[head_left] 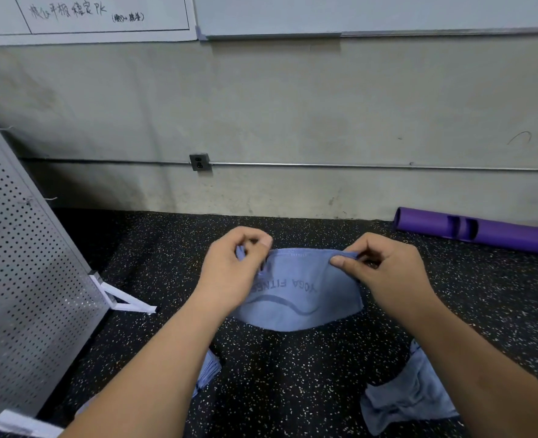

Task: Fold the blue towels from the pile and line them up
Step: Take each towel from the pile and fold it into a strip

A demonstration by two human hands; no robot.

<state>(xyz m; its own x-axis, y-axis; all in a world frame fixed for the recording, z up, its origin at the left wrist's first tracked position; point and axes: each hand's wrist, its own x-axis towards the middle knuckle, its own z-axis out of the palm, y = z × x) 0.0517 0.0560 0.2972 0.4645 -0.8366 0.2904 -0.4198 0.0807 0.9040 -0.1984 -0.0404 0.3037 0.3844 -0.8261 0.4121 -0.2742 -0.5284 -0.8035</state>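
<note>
Now left hand [229, 270] and right hand [387, 273] each pinch a top corner of the blue towel [293, 298], held above the floor [293, 374]. Advice: match corners squarely before creasing.

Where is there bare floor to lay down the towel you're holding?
Bare speckled floor lies between the folded towels and the crumpled pile, below the held towel. More lies between the perforated panel and the left hand. The lower right, by the pile, is crowded.
</note>
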